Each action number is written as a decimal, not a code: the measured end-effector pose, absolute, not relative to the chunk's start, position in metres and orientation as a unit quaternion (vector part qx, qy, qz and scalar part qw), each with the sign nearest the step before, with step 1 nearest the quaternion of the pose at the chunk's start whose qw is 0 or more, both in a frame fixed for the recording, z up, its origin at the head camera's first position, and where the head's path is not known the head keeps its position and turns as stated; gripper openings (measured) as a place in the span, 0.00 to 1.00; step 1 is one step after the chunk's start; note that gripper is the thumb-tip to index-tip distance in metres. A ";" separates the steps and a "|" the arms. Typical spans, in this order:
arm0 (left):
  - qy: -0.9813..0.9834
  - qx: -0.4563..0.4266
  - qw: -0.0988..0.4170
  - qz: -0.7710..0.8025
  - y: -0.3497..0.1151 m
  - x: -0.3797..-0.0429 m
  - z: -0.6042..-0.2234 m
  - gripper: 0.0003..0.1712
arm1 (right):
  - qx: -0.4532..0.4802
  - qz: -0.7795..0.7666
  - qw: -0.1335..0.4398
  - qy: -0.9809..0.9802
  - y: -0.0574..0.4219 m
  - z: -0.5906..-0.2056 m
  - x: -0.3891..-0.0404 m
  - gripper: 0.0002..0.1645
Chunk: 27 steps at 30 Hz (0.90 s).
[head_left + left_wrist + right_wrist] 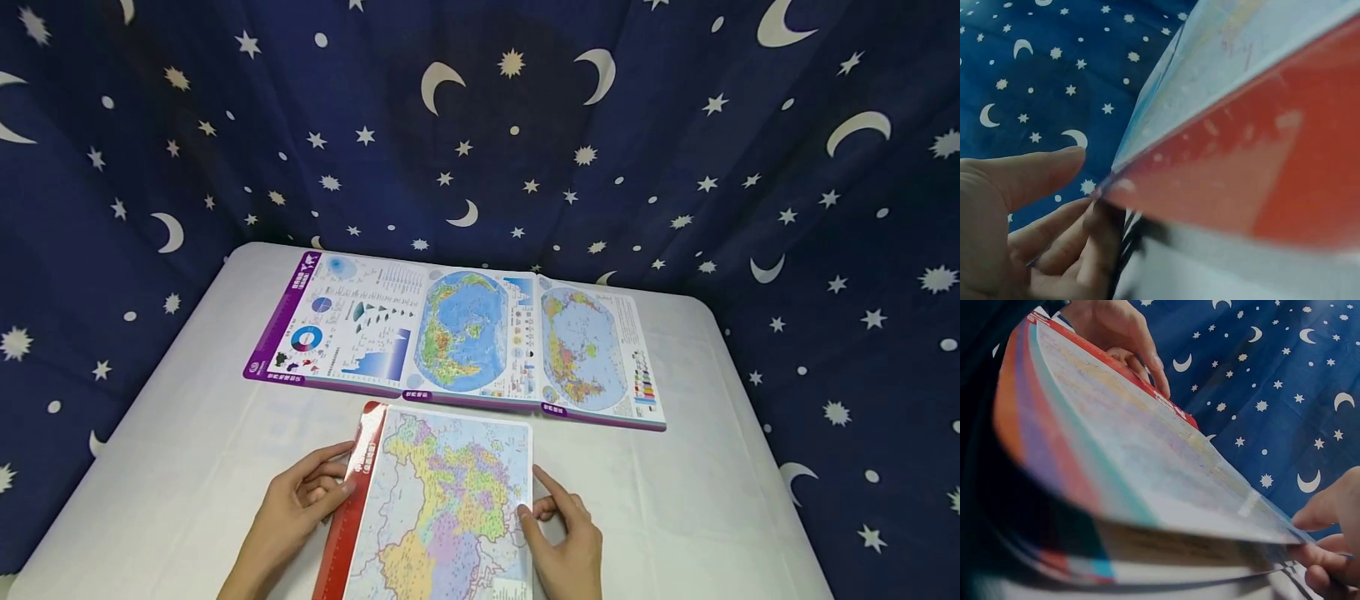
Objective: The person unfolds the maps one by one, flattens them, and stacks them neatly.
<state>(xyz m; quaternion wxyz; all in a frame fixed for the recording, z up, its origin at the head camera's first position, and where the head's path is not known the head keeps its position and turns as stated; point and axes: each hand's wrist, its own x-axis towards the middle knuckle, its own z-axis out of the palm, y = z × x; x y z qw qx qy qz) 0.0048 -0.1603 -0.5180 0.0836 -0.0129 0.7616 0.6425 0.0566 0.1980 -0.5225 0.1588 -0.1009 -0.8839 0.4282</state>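
A folded laminated map (450, 500) with a red left strip lies on the near part of the table, running out of the head view at the bottom. My left hand (296, 500) holds its red edge, thumb tip at the rim and fingers bent. At the opposite edge my right hand (562, 533) pinches the map, thumb on top and fingers below. The right wrist view shows coloured bands on the map's layers (1066, 444), spread apart there, with right fingers (1329, 556) at one corner. In the left wrist view, the red strip (1260, 169) is tilted and blurred.
Beyond the map, an unfolded three-panel world map (472, 333) with a purple strip lies across the white table (675, 500). Its front edge is close to the held map's top. A dark blue curtain (480, 108) with moons and stars hangs around the table.
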 end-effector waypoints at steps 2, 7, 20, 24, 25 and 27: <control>0.742 -0.006 0.101 0.663 -0.164 0.006 -0.519 0.32 | -0.097 0.431 0.149 -0.884 0.198 -0.522 0.057 0.36; 0.718 -0.031 0.123 0.684 -0.165 0.010 -0.519 0.23 | -0.085 0.438 0.140 -0.884 0.198 -0.522 0.057 0.35; 0.767 0.037 0.164 0.619 -0.159 0.014 -0.517 0.15 | -0.111 0.455 0.151 -0.871 0.195 -0.523 0.058 0.23; 0.769 0.048 0.180 0.612 -0.162 0.013 -0.518 0.13 | -0.119 0.450 0.151 -0.872 0.195 -0.522 0.057 0.11; 0.770 0.044 0.181 0.611 -0.162 0.013 -0.518 0.13 | -0.118 0.453 0.149 -0.871 0.195 -0.521 0.057 0.08; 0.770 0.025 0.183 0.611 -0.162 0.013 -0.518 0.14 | -0.120 0.457 0.144 -0.870 0.195 -0.520 0.058 0.04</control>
